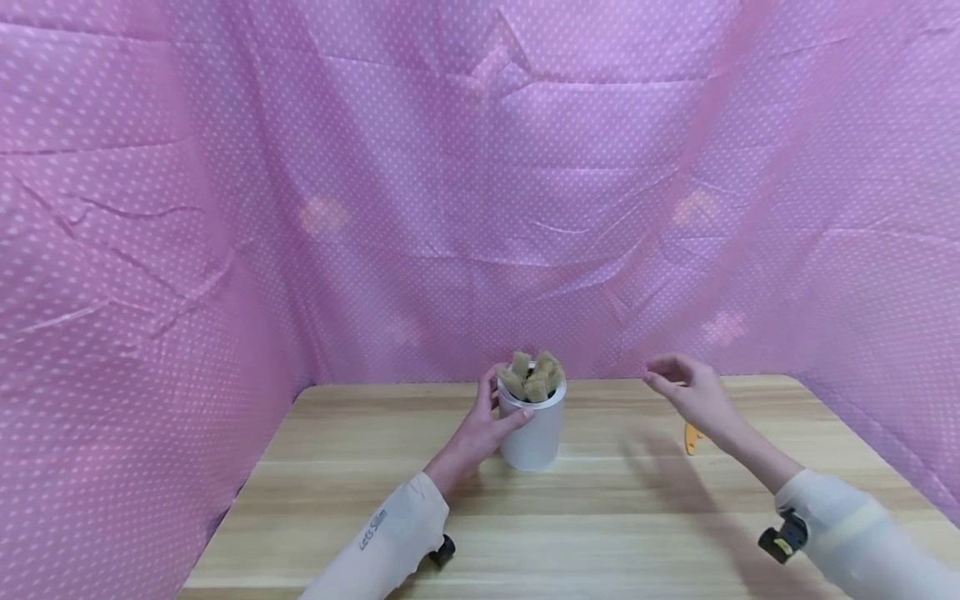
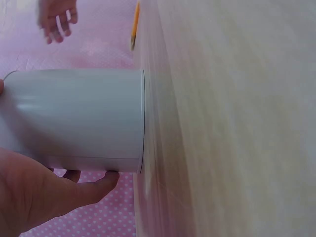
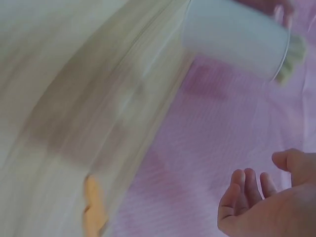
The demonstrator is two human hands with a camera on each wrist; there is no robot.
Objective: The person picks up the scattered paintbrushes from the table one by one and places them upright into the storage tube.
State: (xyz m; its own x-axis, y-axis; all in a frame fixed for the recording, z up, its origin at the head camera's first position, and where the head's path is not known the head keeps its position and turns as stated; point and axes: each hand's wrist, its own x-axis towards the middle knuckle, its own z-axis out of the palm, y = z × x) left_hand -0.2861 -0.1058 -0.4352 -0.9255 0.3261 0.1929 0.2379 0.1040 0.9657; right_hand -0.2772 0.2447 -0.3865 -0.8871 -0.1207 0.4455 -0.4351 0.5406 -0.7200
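A white cylindrical container [image 1: 531, 437] stands upright on the table, with several tan, sponge-like strips [image 1: 536, 387] sticking out of its top. My left hand [image 1: 477, 432] holds it around the left side, thumb across the front and the other fingers partly hidden behind. The left wrist view shows that hand [image 2: 47, 195] against the smooth container wall [image 2: 79, 116]. Off to the right, my right hand [image 1: 699, 393] hovers above the table, its fingers loosely bent. Nothing is held in the right hand [image 3: 276, 207]. Below it lies a flat orange object [image 1: 691, 439], partly hidden by the wrist.
The wooden table [image 1: 592, 533] has its far edge just behind the container. Pink dotted cloth [image 1: 480, 208] hangs at the back and both sides. In the right wrist view the orange object [image 3: 94, 207] has a notched edge; its kind is unclear.
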